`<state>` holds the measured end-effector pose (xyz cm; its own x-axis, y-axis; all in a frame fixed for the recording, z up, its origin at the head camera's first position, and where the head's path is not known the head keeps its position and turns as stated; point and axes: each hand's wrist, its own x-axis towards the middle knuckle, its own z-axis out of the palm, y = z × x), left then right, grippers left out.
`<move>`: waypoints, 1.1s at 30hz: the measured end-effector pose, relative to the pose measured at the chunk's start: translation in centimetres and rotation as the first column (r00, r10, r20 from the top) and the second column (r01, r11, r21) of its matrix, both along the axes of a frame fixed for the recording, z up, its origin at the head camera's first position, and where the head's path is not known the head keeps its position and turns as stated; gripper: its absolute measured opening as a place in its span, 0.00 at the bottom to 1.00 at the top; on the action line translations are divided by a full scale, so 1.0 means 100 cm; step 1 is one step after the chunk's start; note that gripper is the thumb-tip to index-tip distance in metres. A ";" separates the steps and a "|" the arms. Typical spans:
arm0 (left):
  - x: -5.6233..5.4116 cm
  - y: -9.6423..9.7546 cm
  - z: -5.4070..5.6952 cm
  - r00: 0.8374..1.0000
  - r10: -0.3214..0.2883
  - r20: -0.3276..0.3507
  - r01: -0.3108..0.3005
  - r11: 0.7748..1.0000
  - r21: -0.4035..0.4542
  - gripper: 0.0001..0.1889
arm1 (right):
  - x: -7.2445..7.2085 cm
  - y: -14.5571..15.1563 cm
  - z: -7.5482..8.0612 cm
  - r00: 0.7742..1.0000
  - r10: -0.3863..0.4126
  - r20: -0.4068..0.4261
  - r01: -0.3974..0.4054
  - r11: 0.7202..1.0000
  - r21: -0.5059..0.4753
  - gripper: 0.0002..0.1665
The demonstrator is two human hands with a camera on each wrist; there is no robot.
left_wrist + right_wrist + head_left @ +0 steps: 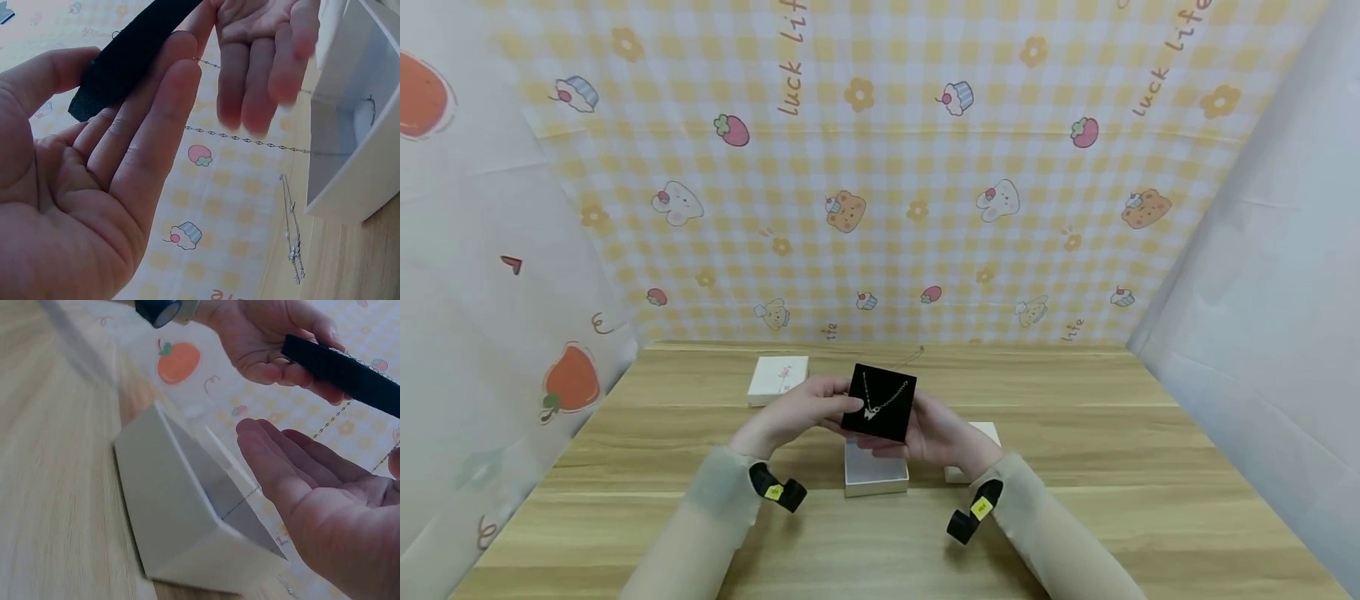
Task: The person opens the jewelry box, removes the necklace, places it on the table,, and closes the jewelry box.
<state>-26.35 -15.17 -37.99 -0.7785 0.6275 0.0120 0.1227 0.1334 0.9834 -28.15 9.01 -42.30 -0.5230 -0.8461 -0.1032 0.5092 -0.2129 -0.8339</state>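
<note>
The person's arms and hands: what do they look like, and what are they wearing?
The left hand and right hand are both bare. Pale sleeves reach the wrists, tinged greyish-green toward the ends. Each wrist wears a small black camera bearing a yellow label, whose markings are too small to read.

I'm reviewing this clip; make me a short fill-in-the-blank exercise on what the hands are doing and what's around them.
1. The pad carrying a necklace is ____ in colour.
2. The thumb lying on the pad's top belongs to the ____ hand.
3. The backdrop behind the table has white and ____ checks.

Missing words: black; left; yellow.
</note>
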 end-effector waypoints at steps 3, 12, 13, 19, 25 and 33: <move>0.000 0.000 0.000 1.000 -0.012 0.004 0.012 1.000 0.004 0.18 | -0.002 -0.003 0.001 0.998 0.045 0.032 -0.043 0.998 -0.054 0.42; 0.003 0.001 0.002 0.999 -0.035 0.021 0.035 0.999 0.014 0.19 | -0.007 -0.009 0.014 0.991 0.129 0.031 -0.125 0.986 -0.114 0.31; 0.003 0.002 0.002 0.999 -0.035 0.024 0.035 0.999 0.013 0.19 | -0.008 -0.008 0.016 0.991 0.130 0.046 -0.123 0.985 -0.124 0.32; 0.003 0.004 0.001 0.998 -0.053 0.016 0.053 0.999 0.009 0.20 | -0.016 -0.005 0.029 0.986 0.078 0.144 -0.048 0.978 -0.201 0.38; 0.000 0.006 -0.003 0.997 -0.074 0.019 0.074 0.997 0.025 0.19 | -0.019 -0.005 0.037 0.990 0.009 0.138 0.013 0.987 -0.158 0.33; 0.002 0.008 -0.005 0.995 -0.099 0.028 0.099 0.995 0.015 0.20 | -0.024 -0.008 0.042 0.953 -0.214 0.213 0.226 0.973 -0.034 0.34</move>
